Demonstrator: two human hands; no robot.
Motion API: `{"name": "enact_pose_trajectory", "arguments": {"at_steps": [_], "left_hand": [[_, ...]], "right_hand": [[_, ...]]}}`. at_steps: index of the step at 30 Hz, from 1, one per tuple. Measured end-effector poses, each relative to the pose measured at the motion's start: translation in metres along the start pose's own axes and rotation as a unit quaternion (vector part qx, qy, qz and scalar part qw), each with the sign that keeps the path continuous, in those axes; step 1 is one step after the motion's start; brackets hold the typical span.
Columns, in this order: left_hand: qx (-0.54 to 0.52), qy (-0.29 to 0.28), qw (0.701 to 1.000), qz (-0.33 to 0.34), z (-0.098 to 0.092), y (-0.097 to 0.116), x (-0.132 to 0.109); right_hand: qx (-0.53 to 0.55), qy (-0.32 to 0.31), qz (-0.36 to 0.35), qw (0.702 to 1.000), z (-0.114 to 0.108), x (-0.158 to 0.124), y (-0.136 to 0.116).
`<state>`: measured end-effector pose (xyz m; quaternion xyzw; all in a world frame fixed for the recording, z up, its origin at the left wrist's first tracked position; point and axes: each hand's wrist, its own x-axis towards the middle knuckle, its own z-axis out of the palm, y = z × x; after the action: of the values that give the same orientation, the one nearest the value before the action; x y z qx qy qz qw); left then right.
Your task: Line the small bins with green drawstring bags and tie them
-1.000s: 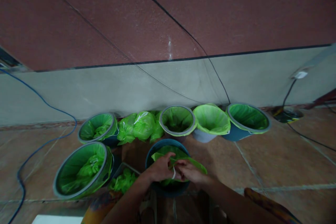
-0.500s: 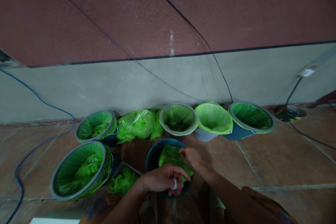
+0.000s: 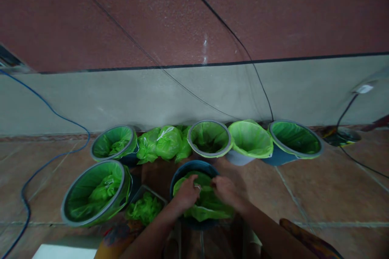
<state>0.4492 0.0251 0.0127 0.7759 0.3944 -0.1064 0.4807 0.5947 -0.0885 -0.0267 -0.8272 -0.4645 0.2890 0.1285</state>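
A thin green plastic bag (image 3: 202, 213) is spread across the mouth of a dark blue bucket (image 3: 195, 164) just in front of me. My left hand (image 3: 189, 191), with a ring on one finger, is closed on the bag's left part. On the other side, my right hand (image 3: 225, 188) pinches the bag near the bucket's right rim. The bag's front edge hangs over the near rim. Both hands partly cover the bag, and the fingertips are hard to make out. Left of the bucket, a box (image 3: 161, 196) holds crumpled green bags (image 3: 145, 208).
Lined buckets stand along the wall: a far-left one (image 3: 133, 141), a middle one (image 3: 209, 156), a pale one (image 3: 240, 158) and a blue one (image 3: 279, 157). Another lined bucket (image 3: 65, 210) is nearer left. Knotted green bags (image 3: 168, 143) sit between. A blue cable (image 3: 26, 194) crosses the floor.
The bunched bag is now spread wider over the bucket, towards me. My left hand has moved up and away from me onto the bag; my right hand has shifted slightly. The view has shifted a little.
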Motion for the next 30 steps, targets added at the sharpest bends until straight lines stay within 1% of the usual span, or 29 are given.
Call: {"name": "enact_pose_trajectory", "arguments": {"at_steps": [1, 3, 5, 7, 9, 11, 14, 16, 19, 23, 26, 28, 30], "left_hand": [[0.026, 0.021, 0.999, 0.005, 0.0, -0.002, 0.003], [0.073, 0.04, 0.996, 0.02, 0.002, -0.007, 0.007], [0.106, 0.05, 0.993, 0.026, 0.005, -0.01, 0.011], [0.122, 0.061, 0.991, 0.011, 0.009, -0.011, 0.015], [0.134, 0.071, 0.988, -0.005, 0.011, -0.01, 0.02], [0.151, 0.076, 0.986, -0.008, 0.011, -0.007, 0.025], [0.173, 0.084, 0.981, -0.001, 0.01, -0.002, 0.028], [0.179, 0.091, 0.98, 0.003, 0.01, 0.001, 0.027], [0.189, 0.101, 0.976, 0.023, 0.011, 0.005, 0.024], [0.206, 0.112, 0.97, 0.056, 0.016, 0.006, 0.02], [0.201, 0.114, 0.971, 0.062, 0.018, 0.007, 0.02], [0.166, 0.122, 0.976, 0.064, 0.016, 0.008, 0.021], [0.088, 0.139, 0.983, 0.082, 0.009, 0.013, 0.022]], "right_hand": [[0.019, 0.002, -0.024, 1.0, -0.009, -0.001, -0.001], [0.085, 0.006, -0.066, 0.994, -0.025, -0.004, -0.001], [0.152, 0.01, -0.08, 0.985, -0.035, -0.006, 0.004], [0.189, 0.009, -0.077, 0.979, -0.037, -0.007, 0.01], [0.202, 0.001, -0.083, 0.976, -0.034, -0.009, 0.017], [0.197, -0.011, -0.089, 0.976, -0.032, -0.011, 0.02], [0.148, -0.02, -0.059, 0.987, -0.035, -0.014, 0.017], [0.12, 0.0, -0.042, 0.992, -0.039, -0.016, 0.01], [0.092, 0.043, -0.05, 0.994, -0.038, -0.015, -0.005], [0.013, 0.068, -0.065, 0.995, -0.025, -0.01, -0.022], [-0.029, 0.075, -0.064, 0.995, -0.018, -0.005, -0.029], [0.003, 0.1, -0.054, 0.993, -0.021, -0.003, -0.031], [0.094, 0.16, -0.056, 0.981, -0.031, -0.002, -0.033]]}}
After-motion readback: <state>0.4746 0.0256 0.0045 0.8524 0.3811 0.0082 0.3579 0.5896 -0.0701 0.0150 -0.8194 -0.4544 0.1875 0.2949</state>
